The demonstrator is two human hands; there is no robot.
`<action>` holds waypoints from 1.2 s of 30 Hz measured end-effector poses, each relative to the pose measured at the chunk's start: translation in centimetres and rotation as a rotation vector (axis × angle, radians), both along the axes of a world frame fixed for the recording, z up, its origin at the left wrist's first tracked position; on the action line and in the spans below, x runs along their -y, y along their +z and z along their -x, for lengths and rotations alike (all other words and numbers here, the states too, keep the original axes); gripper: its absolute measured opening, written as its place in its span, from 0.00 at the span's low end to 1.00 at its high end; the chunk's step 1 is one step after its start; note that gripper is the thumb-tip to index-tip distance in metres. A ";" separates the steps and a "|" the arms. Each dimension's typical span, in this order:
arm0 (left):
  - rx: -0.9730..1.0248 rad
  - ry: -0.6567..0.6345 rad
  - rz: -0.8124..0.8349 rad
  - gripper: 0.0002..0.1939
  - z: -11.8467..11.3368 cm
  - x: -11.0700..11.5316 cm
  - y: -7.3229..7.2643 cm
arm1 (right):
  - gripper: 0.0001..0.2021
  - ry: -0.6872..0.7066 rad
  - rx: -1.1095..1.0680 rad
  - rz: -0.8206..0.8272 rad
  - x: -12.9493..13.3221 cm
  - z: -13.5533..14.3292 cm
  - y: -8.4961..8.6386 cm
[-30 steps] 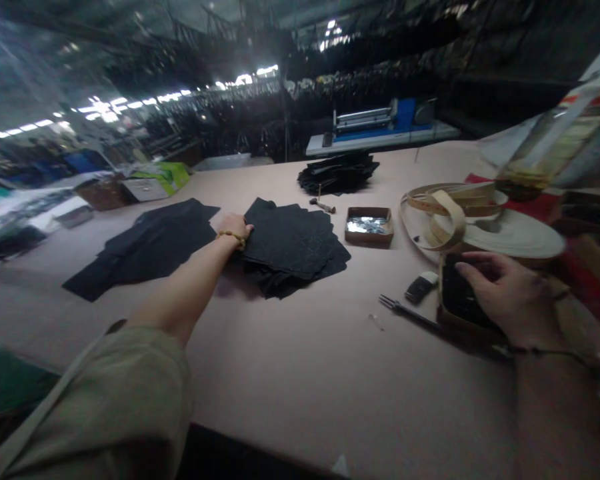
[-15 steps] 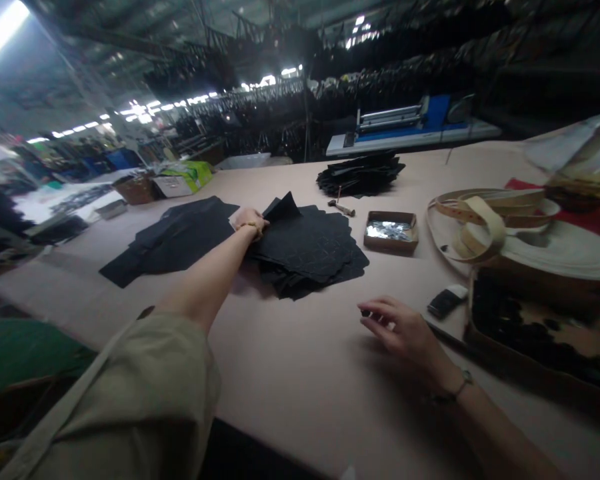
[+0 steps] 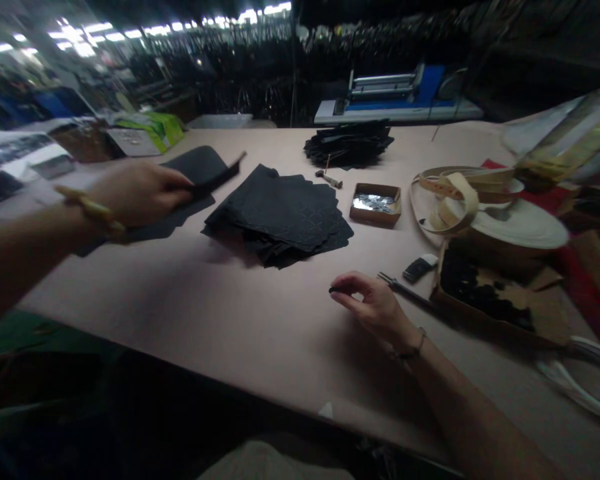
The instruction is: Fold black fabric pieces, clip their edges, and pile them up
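Observation:
My left hand (image 3: pixel 143 193), a yellowish bangle at its wrist, grips a black sheet piece (image 3: pixel 221 176) that shows nearly edge-on. It is raised in front of the left pile of black pieces (image 3: pixel 195 160), which it partly covers. To its right lies a fanned stack of black pieces (image 3: pixel 290 213), with faint lines on its top sheet. Over the bare front of the table, my right hand (image 3: pixel 373 303) pinches a small black piece (image 3: pixel 335 289) between thumb and fingertips; its exact kind is too small to make out.
A hammer (image 3: pixel 330 179) lies near a small box of shiny metal parts (image 3: pixel 376 217). On the right are a roll of pale strap (image 3: pixel 520 233), a carton of black parts (image 3: pixel 445 303) and a forked tool (image 3: pixel 405 290). Another black stack (image 3: pixel 347 145) is at the back.
My left hand has come away from the middle stack, moving left and toward me with a black piece. My right hand keeps its pinch. The view has shifted.

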State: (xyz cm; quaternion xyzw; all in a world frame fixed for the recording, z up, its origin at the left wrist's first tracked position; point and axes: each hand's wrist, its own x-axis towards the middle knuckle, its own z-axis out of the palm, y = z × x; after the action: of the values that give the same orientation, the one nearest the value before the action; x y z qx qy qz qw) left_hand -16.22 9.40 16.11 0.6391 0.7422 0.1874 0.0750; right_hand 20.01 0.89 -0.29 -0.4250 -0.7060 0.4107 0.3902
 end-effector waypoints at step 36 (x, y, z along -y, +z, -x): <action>0.750 -0.577 -0.014 0.06 -13.0 16.6 -16.6 | 0.16 0.152 -0.494 0.918 3.5 4.1 -1.3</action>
State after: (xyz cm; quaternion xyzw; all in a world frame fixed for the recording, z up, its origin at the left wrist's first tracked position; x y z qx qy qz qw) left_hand -3.23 -7.21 -0.51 0.7080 0.4545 0.3819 0.3826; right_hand 15.87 -2.62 -1.56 -0.3901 -0.3691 0.7930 0.2876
